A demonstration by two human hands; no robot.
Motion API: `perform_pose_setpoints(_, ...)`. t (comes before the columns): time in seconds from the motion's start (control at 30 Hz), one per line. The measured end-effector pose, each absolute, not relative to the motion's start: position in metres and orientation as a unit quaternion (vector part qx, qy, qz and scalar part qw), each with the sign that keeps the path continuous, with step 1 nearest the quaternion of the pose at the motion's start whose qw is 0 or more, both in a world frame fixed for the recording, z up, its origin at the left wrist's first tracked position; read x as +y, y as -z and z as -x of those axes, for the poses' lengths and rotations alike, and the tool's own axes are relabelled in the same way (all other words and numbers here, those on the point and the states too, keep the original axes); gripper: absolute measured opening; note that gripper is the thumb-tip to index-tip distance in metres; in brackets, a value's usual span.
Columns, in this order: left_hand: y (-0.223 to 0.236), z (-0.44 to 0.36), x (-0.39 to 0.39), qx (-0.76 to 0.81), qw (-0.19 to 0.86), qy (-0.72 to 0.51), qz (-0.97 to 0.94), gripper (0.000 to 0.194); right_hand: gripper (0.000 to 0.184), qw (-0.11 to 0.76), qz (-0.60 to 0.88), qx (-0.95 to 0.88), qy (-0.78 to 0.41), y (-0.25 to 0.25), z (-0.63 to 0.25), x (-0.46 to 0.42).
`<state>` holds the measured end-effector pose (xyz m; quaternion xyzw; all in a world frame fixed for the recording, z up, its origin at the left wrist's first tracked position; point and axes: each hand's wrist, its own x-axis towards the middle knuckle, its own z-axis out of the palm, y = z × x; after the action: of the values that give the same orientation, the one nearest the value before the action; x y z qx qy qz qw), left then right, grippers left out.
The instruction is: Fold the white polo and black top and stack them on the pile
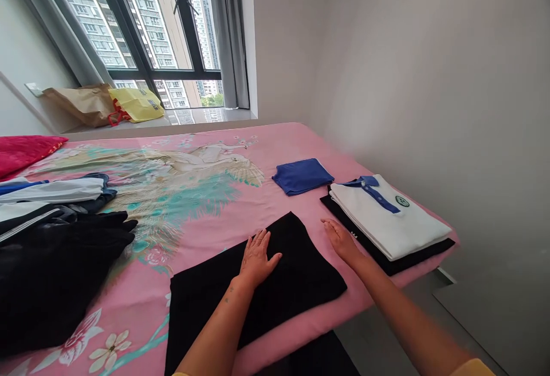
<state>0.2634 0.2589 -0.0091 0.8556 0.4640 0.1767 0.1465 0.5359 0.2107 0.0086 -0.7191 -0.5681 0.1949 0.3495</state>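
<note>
A folded black garment point(301, 267) lies near the bed's front edge; its exact kind is not clear. My left hand point(258, 258) rests flat on it with the fingers stretched out. To the right of this garment, my right hand point(341, 241) is open, fingers extended, holding nothing. It is close to a stack where a folded white polo shirt point(387, 221) with a blue collar and round green badge sits on black clothing point(404, 264). Whether that hand touches the bedding cannot be told. Behind both hands lies a small folded blue garment point(303, 176).
The bed has a pink patterned sheet point(201, 238). At the left is a heap of clothes, with black clothing point(55, 273) in front and a red cushion-like item point(30, 152) behind. Paper bag point(81, 104) and yellow bag point(140, 105) stand on the windowsill. A wall point(429, 106) rises at right.
</note>
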Motion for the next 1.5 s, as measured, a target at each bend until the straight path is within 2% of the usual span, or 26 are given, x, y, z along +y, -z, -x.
perform_pose_setpoints(0.1, 0.004, -0.264, 0.263, 0.470, 0.178, -0.186, -0.845, 0.063, 0.043, 0.381, 0.712, -0.574, -0.137, 0.014, -0.554, 0.145)
perform_pose_setpoints(0.23, -0.017, -0.260, 0.262, 0.494, 0.225, -0.213, -0.812, 0.052, 0.043, 0.300, 0.727, -0.617, -0.015, 0.045, -0.562, 0.081)
perform_pose_setpoints(0.37, -0.032, -0.235, 0.232, 0.513, 0.171, -0.279, -0.793, 0.044, 0.044, 0.289, 0.741, -0.606, 0.000, 0.051, -0.562, 0.064)
perform_pose_setpoints(0.6, 0.012, -0.146, 0.131, 0.538, 0.045, -0.291, -0.790, 0.037, 0.039, 0.341, 0.723, -0.599, 0.044, 0.055, -0.556, 0.066)
perform_pose_setpoints(0.77, 0.029, -0.116, 0.093, 0.544, 0.057, -0.297, -0.783, 0.033, 0.035, 0.390, 0.702, -0.594, 0.043, 0.055, -0.550, 0.064)
perform_pose_setpoints(1.03, 0.000, -0.159, 0.103, 0.469, 0.045, -0.340, -0.814, 0.031, 0.031, 0.502, 0.673, -0.530, -0.118, 0.014, -0.525, 0.067)
perform_pose_setpoints(1.2, -0.020, -0.217, 0.114, 0.411, 0.026, -0.294, -0.862, 0.037, 0.031, 0.582, 0.595, -0.413, -0.369, -0.029, -0.493, 0.102)
perform_pose_setpoints(1.3, -0.032, -0.257, 0.125, 0.394, 0.032, -0.248, -0.884, 0.050, 0.028, 0.589, 0.542, -0.347, -0.488, -0.049, -0.472, 0.128)
perform_pose_setpoints(1.4, -0.036, -0.288, 0.144, 0.399, 0.047, -0.214, -0.891, 0.063, 0.027, 0.582, 0.524, -0.325, -0.530, -0.053, -0.456, 0.144)
perform_pose_setpoints(1.5, -0.027, -0.302, 0.167, 0.441, 0.079, -0.211, -0.868, 0.062, 0.025, 0.589, 0.495, -0.266, -0.581, -0.045, -0.450, 0.150)
